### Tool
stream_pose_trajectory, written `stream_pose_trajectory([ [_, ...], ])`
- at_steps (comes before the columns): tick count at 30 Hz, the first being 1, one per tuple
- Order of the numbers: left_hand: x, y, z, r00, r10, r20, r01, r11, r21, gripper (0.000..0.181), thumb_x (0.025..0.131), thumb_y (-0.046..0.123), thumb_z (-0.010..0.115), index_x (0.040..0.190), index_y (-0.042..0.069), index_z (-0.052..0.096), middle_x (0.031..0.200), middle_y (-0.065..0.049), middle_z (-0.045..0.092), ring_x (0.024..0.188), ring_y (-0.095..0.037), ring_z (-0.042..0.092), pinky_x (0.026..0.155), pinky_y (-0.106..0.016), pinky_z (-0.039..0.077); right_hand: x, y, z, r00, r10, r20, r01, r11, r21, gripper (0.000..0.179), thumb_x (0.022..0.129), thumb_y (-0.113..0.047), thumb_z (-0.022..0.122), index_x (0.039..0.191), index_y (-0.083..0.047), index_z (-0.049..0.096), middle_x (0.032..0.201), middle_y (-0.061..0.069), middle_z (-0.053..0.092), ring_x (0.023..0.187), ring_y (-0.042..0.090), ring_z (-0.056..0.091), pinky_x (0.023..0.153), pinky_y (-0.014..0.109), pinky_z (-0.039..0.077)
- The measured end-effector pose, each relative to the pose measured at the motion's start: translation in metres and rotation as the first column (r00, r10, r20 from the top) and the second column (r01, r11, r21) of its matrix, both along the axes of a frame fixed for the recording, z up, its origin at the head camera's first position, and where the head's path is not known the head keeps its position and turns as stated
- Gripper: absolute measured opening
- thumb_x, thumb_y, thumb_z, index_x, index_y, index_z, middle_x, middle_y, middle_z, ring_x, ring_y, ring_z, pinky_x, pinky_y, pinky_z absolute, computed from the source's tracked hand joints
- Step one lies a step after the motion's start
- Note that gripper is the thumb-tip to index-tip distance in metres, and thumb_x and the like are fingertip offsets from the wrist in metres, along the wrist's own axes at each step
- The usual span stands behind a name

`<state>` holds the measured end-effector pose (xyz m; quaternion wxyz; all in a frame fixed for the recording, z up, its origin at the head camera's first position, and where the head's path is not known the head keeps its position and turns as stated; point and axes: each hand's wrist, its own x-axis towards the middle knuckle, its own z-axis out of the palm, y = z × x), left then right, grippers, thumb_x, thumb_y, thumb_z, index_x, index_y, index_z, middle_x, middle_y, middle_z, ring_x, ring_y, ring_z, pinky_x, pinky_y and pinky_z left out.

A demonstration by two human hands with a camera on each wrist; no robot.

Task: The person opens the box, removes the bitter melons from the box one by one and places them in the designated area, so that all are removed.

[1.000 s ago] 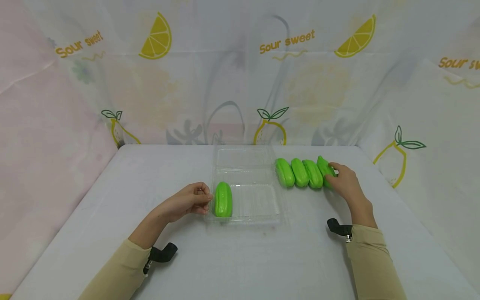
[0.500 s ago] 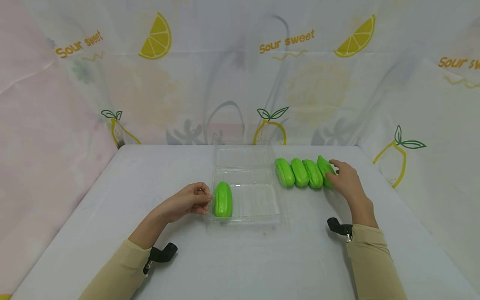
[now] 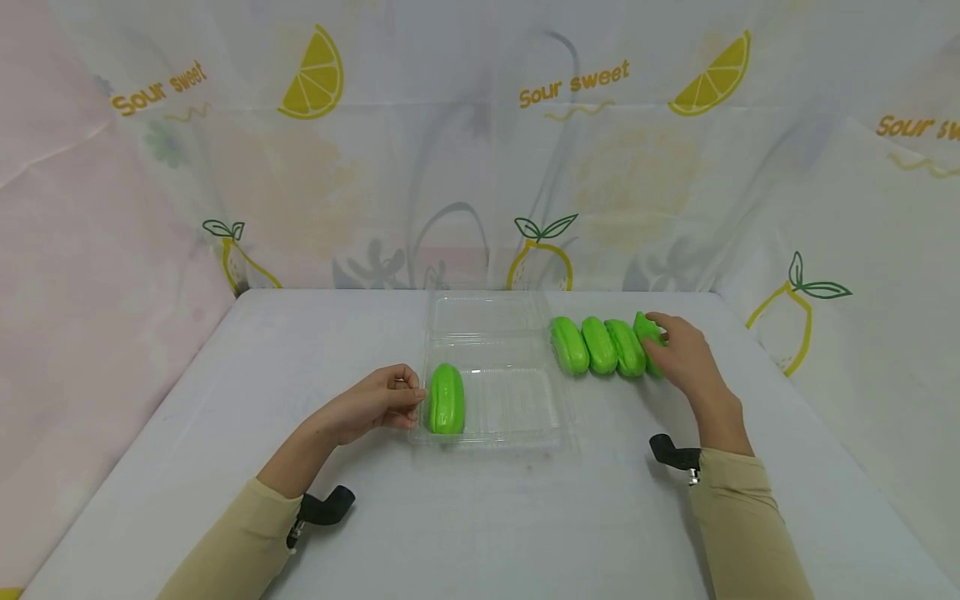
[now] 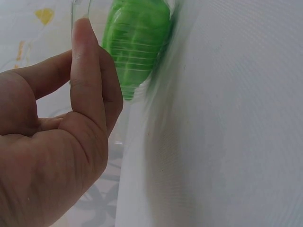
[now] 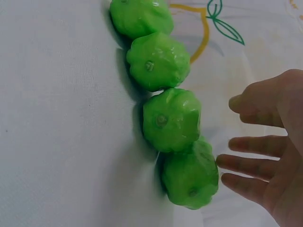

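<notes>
My left hand (image 3: 381, 402) pinches the left rim of a clear plastic clamshell box (image 3: 517, 400) between thumb and fingers; in the left wrist view the thumb (image 4: 85, 71) lies on the plastic edge. A plump green cucumber (image 3: 447, 400) lies lengthwise at the left end of the box. To the right, several similar cucumbers stand side by side in a row on the table. My right hand (image 3: 684, 357) hovers at the rightmost cucumber (image 3: 647, 327), partly covering it. In the right wrist view its fingers (image 5: 251, 165) are extended, with the fingertips close to the end cucumber (image 5: 191, 177).
The box's lid (image 3: 489, 317) lies folded back toward the rear edge of the white table (image 3: 480, 517). Behind the table hangs a printed cloth (image 3: 480, 167) with lemon drawings. Black camera mounts (image 3: 327, 506) stick out from both sleeves.
My right hand has shifted slightly left and back, further over the rightmost cucumber. The left hand, the box and the cucumbers have stayed in place.
</notes>
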<state>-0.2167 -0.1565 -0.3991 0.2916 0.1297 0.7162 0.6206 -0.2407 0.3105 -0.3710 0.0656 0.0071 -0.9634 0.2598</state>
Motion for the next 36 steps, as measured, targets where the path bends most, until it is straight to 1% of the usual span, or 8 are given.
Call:
stream_pose_trajectory([
  [11, -0.001, 0.0, -0.001, 1.0, -0.001, 0.0, 0.001, 1.0, -0.013, 0.015, 0.102, 0.016, 0.055, 0.104, 0.006, 0.044, 0.076, -0.001, 0.056, 0.068, -0.01, 0.062, 0.065, -0.02, 0.057, 0.0, -0.012, 0.003, 0.995, 0.1, -0.001, -0.1, 0.995, 0.014, 0.053, 0.098, -0.022, 0.053, 0.145, 0.0, 0.043, 0.146, 0.03, 0.045, 0.125, 0.049, 0.051, 0.103, 0.063, 0.043],
  [19, -0.002, 0.0, -0.002, 1.0, 0.002, -0.003, -0.002, 1.0, -0.021, 0.017, 0.102, 0.017, 0.056, 0.104, 0.005, 0.045, 0.076, -0.001, 0.057, 0.068, -0.011, 0.062, 0.065, -0.02, 0.057, -0.001, -0.025, 0.006, 0.991, 0.131, -0.007, -0.131, 0.991, 0.018, 0.051, 0.098, -0.019, 0.052, 0.145, -0.001, 0.045, 0.146, 0.027, 0.047, 0.124, 0.049, 0.053, 0.099, 0.062, 0.047],
  [24, -0.002, 0.0, -0.003, 1.0, 0.013, 0.009, -0.013, 1.0, -0.021, 0.017, 0.101, 0.017, 0.056, 0.104, 0.005, 0.045, 0.076, -0.002, 0.056, 0.068, -0.011, 0.062, 0.065, -0.021, 0.058, 0.0, -0.034, 0.008, 0.988, 0.152, 0.005, -0.153, 0.988, 0.009, 0.052, 0.098, -0.02, 0.054, 0.146, -0.003, 0.045, 0.149, 0.023, 0.047, 0.126, 0.047, 0.053, 0.102, 0.061, 0.046],
  [28, -0.003, 0.0, -0.003, 1.0, 0.014, 0.014, -0.014, 1.0, -0.02, 0.017, 0.101, 0.017, 0.057, 0.105, 0.005, 0.044, 0.076, -0.002, 0.057, 0.069, -0.011, 0.063, 0.065, -0.021, 0.058, 0.0, -0.043, 0.009, 0.985, 0.17, -0.009, -0.17, 0.985, 0.028, 0.051, 0.097, -0.02, 0.057, 0.144, -0.002, 0.047, 0.146, 0.022, 0.05, 0.123, 0.046, 0.056, 0.102, 0.06, 0.046],
  [30, -0.003, 0.001, -0.003, 1.0, 0.015, 0.018, -0.014, 1.0, -0.017, 0.018, 0.101, 0.017, 0.057, 0.105, 0.005, 0.044, 0.076, -0.002, 0.057, 0.069, -0.011, 0.063, 0.065, -0.021, 0.058, 0.0, -0.047, 0.009, 0.982, 0.185, -0.028, -0.184, 0.982, 0.047, 0.05, 0.097, -0.02, 0.057, 0.143, -0.002, 0.049, 0.143, 0.022, 0.053, 0.119, 0.045, 0.059, 0.107, 0.059, 0.042],
  [34, -0.003, 0.0, -0.003, 1.0, 0.011, 0.02, -0.01, 1.0, -0.013, 0.018, 0.101, 0.017, 0.057, 0.104, 0.005, 0.044, 0.076, -0.002, 0.056, 0.068, -0.011, 0.062, 0.064, -0.02, 0.058, -0.001, -0.053, 0.007, 0.975, 0.217, -0.052, -0.213, 0.974, 0.079, 0.05, 0.095, -0.02, 0.057, 0.141, -0.003, 0.05, 0.141, 0.021, 0.055, 0.117, 0.043, 0.061, 0.118, 0.058, 0.028],
  [35, -0.002, 0.0, -0.003, 1.0, 0.009, 0.019, -0.009, 1.0, -0.012, 0.018, 0.101, 0.017, 0.057, 0.104, 0.005, 0.044, 0.076, -0.002, 0.057, 0.068, -0.011, 0.062, 0.064, -0.02, 0.057, -0.001, -0.055, 0.007, 0.974, 0.222, -0.053, -0.217, 0.973, 0.083, 0.05, 0.095, -0.02, 0.057, 0.142, -0.003, 0.05, 0.142, 0.021, 0.055, 0.118, 0.043, 0.061, 0.119, 0.057, 0.028],
  [36, -0.002, 0.0, -0.003, 1.0, 0.008, 0.017, -0.008, 1.0, -0.012, 0.018, 0.101, 0.017, 0.057, 0.104, 0.005, 0.044, 0.075, -0.002, 0.057, 0.068, -0.011, 0.062, 0.064, -0.02, 0.057, 0.0, -0.056, 0.007, 0.972, 0.228, -0.05, -0.224, 0.971, 0.081, 0.05, 0.096, -0.02, 0.057, 0.142, -0.003, 0.05, 0.143, 0.021, 0.054, 0.119, 0.043, 0.06, 0.117, 0.058, 0.031],
])
